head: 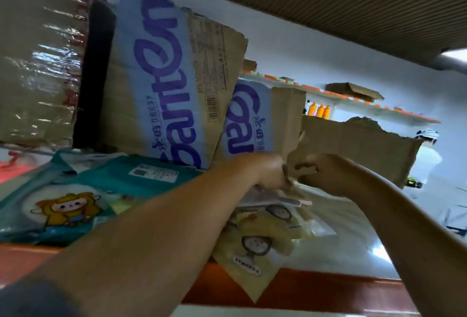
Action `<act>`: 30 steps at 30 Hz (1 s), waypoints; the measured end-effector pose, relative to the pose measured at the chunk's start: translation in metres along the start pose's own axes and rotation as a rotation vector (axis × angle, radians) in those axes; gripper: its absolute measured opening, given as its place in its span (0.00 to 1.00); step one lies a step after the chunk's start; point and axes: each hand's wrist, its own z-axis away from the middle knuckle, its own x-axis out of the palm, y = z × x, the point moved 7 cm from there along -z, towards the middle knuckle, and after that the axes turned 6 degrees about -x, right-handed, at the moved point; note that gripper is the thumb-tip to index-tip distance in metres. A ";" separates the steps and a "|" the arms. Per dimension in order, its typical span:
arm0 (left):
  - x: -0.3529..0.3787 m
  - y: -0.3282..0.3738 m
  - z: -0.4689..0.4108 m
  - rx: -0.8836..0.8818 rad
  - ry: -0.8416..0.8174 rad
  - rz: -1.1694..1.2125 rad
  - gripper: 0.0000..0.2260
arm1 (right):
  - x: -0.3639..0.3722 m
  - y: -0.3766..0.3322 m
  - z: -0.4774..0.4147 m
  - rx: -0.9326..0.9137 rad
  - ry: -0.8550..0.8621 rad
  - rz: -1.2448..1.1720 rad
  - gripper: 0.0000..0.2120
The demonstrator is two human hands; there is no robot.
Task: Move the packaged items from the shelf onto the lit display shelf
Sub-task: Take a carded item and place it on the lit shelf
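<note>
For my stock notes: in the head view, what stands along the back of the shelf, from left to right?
Brown cardboard box covered in shiny clear tape → tall brown cardboard box with blue band and purple letters → smaller cardboard box with the same band → torn plain brown cardboard sheet.

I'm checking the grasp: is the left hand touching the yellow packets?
Touching. The head view shows the left hand gripping the top edge of the yellow packets.
</note>
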 end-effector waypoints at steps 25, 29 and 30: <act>0.006 -0.011 0.009 -0.088 0.033 0.010 0.12 | 0.041 0.042 -0.041 -0.147 -0.338 -0.027 0.09; -0.010 -0.013 0.012 -0.072 0.165 0.067 0.15 | 0.014 0.070 -0.031 -0.144 -0.280 -0.407 0.11; -0.014 -0.013 0.014 -0.066 0.198 0.082 0.15 | 0.008 0.073 -0.029 -0.165 -0.266 -0.465 0.13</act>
